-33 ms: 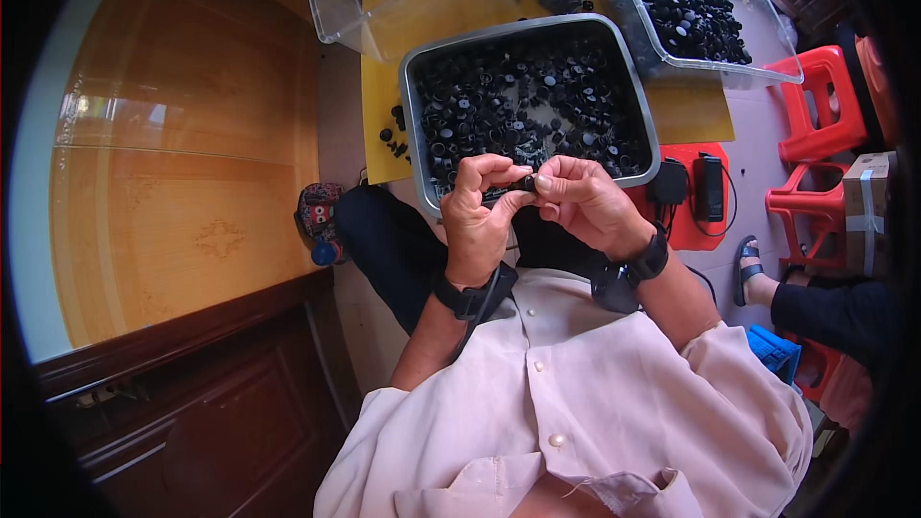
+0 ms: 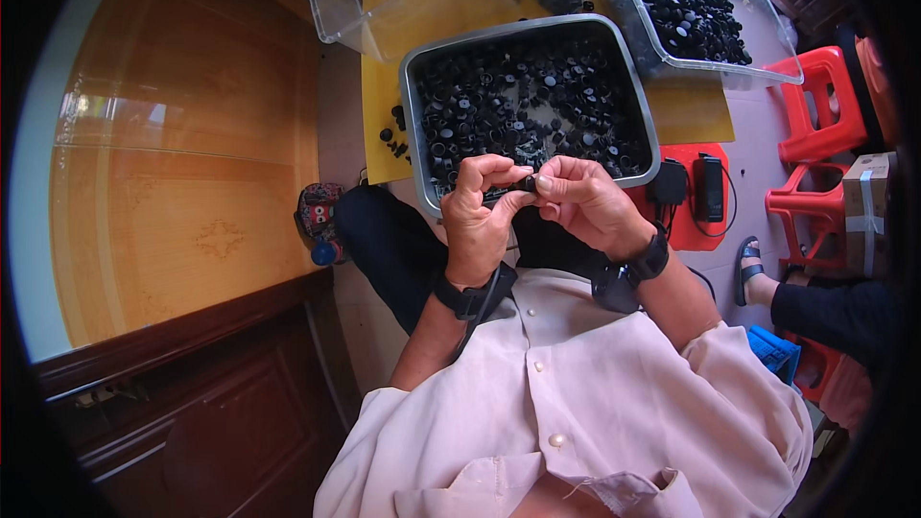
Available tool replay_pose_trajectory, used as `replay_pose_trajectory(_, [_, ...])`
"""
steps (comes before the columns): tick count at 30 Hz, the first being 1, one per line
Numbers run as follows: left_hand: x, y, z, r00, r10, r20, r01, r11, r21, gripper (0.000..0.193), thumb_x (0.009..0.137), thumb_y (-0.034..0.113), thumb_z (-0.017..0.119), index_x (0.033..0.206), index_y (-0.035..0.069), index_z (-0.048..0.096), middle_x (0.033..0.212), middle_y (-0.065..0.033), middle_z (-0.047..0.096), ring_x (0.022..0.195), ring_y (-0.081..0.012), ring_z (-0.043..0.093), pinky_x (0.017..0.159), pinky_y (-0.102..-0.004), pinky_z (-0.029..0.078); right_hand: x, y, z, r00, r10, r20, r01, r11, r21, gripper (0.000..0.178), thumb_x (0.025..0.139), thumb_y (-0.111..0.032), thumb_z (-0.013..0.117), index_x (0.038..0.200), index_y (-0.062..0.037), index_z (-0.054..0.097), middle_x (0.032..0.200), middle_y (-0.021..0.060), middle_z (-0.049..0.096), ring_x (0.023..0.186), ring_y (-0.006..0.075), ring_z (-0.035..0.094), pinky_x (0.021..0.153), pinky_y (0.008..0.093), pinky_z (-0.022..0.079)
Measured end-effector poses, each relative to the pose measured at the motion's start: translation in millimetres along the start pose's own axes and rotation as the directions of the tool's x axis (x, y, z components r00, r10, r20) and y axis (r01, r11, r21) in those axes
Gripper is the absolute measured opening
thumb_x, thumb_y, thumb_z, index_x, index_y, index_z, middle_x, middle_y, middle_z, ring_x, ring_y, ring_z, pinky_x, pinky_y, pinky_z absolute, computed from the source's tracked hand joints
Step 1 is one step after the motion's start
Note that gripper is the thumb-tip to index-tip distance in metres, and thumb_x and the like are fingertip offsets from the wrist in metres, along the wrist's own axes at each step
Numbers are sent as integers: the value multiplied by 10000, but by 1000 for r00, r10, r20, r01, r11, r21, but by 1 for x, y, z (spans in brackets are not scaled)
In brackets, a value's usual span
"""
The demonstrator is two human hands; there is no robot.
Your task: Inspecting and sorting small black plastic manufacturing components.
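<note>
Over the near edge of a metal-rimmed tray (image 2: pixel 645 125), my two hands meet fingertip to fingertip. Thumb and index finger of my left hand (image 2: pixel 480 206) pinch a small black part (image 2: pixel 527 184). My right hand (image 2: pixel 585 200) is closed on the same part from the other side, its thumb and fingertips pressed together. Most of the part is hidden by fingers, so its exact kind cannot be made out. Many small black ring-like and cap-like pieces (image 2: pixel 518 101) lie loose in the tray, a few with grey discs.
Beyond the tray stand a clear bin (image 2: pixel 336 0) and another clear bin heaped with black pieces (image 2: pixel 683 10). A few loose pieces (image 2: pixel 391 134) lie on the yellow board (image 2: pixel 376 161). Red stools (image 2: pixel 801 139), a carton (image 2: pixel 868 201) and another person's foot (image 2: pixel 758 278) are at right.
</note>
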State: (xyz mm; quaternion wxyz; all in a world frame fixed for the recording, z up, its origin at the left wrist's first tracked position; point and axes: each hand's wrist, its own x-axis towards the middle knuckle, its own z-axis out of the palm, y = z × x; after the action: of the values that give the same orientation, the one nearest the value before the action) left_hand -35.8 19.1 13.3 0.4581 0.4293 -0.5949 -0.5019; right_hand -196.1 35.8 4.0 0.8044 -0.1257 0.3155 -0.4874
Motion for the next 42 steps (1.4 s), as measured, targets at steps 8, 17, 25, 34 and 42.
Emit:
replay_pose_trajectory(8, [0, 2, -2, 993, 117, -11, -114, 980, 165, 338, 686, -114, 696, 953, 19, 538, 926, -84, 632, 872, -174, 658, 750, -267, 517, -1, 1, 0, 999, 9, 31, -10, 999, 47, 38, 868, -65, 613, 853, -38, 590, 834, 27, 612, 759, 107, 585, 680, 242, 477])
replay_pose_trajectory(17, [0, 9, -6, 966, 255, 33, -253, 918, 305, 353, 661, -132, 684, 942, 34, 550, 907, -90, 610, 826, -210, 651, 716, -292, 522, 0, 4, 3, 1000, 10, 20, -11, 999, 43, 17, 871, -48, 600, 859, -40, 590, 841, 27, 613, 761, 116, 584, 678, 251, 469])
replay_pose_trajectory(25, [-2, 2, -8, 978, 209, 20, -209, 960, 185, 328, 674, -131, 683, 922, 24, 535, 897, -81, 622, 837, -193, 655, 717, -290, 528, 4, 14, 4, 999, -43, 9, 43, 998, 51, 41, 862, -35, 602, 854, -57, 568, 835, 10, 599, 750, 100, 557, 640, 241, 437])
replay_pose_trajectory(34, [-8, -5, -10, 993, 98, -71, -93, 994, 63, 320, 731, -94, 677, 982, 11, 507, 917, -98, 654, 850, -166, 651, 764, -270, 512, 4, 19, 15, 999, -51, 18, 49, 996, 76, 44, 872, -69, 609, 885, -62, 568, 866, 12, 603, 772, 97, 563, 655, 238, 448])
replay_pose_trajectory(42, [-11, -2, -12, 983, 181, -37, -166, 952, 257, 350, 722, -70, 686, 1018, 20, 520, 883, -106, 636, 851, -227, 657, 735, -295, 509, -7, 10, 25, 958, -281, -60, 203, 809, -551, 131, 888, -132, 614, 941, -18, 576, 836, 19, 616, 706, 64, 574, 600, 203, 487])
